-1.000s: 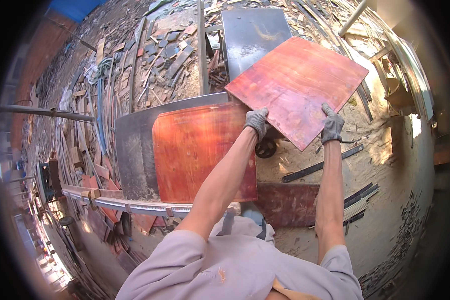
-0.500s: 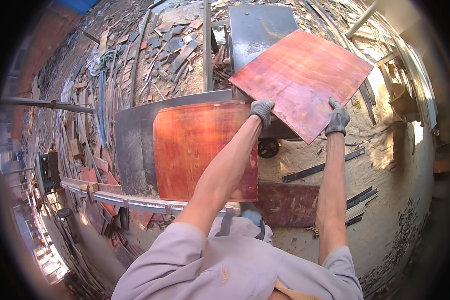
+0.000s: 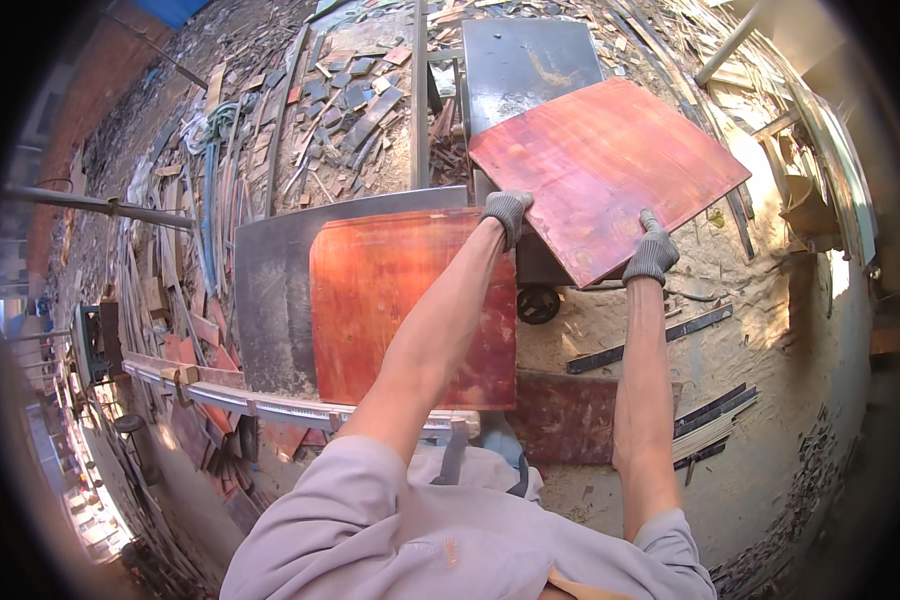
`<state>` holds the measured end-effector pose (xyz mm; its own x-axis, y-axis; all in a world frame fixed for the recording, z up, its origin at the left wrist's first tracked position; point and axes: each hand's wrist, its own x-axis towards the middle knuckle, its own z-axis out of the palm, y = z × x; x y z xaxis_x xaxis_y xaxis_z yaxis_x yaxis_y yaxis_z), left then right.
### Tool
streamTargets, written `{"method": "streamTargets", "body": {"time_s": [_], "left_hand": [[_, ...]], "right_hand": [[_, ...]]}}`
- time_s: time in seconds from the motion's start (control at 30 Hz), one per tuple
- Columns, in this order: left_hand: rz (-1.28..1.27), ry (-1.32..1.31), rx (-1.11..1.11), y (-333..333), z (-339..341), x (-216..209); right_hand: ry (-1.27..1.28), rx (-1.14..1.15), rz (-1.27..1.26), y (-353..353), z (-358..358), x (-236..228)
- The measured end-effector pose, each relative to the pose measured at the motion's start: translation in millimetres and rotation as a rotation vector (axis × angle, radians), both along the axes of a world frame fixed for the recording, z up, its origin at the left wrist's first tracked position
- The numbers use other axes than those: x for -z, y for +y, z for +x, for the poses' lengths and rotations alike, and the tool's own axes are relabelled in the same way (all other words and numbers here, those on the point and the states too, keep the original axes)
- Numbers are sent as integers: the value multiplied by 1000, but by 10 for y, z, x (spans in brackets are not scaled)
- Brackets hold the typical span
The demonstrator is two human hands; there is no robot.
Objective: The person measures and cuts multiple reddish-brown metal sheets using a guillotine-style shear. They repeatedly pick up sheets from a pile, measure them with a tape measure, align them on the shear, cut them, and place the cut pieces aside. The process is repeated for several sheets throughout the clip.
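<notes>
Red plywood panel (image 3: 610, 170): square, tilted, held in the air over the far metal table (image 3: 520, 60). Left hand (image 3: 507, 212), grey-gloved: gripping the panel's near-left edge. Right hand (image 3: 652, 255), grey-gloved: clamped on the panel's near edge, by its lowest corner. Second red board (image 3: 390, 300): flat on a grey metal sheet (image 3: 270, 290), just left of and below the panel. Small black wheel (image 3: 537, 303): beneath the panel's near corner. Scrap wood litter (image 3: 270, 120): left of the panel.
</notes>
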<state>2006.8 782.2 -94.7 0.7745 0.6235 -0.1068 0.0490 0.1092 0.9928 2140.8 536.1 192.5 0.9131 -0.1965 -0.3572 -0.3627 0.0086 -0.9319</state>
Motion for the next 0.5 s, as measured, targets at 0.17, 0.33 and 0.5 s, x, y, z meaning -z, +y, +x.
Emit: {"method": "streamTargets", "body": {"time_s": [0.17,0.33,0.5], "left_hand": [[195,17,9,-216,-182,91],[1083,790,292,20,-281,-1482],[1214,1123,236,-551,-595,-2686]], "right_hand": [[29,39,-27,-140,-240,-37],[26,86,-98,168,-498,-82],[-51,73,-310,44,-972,-346]]}}
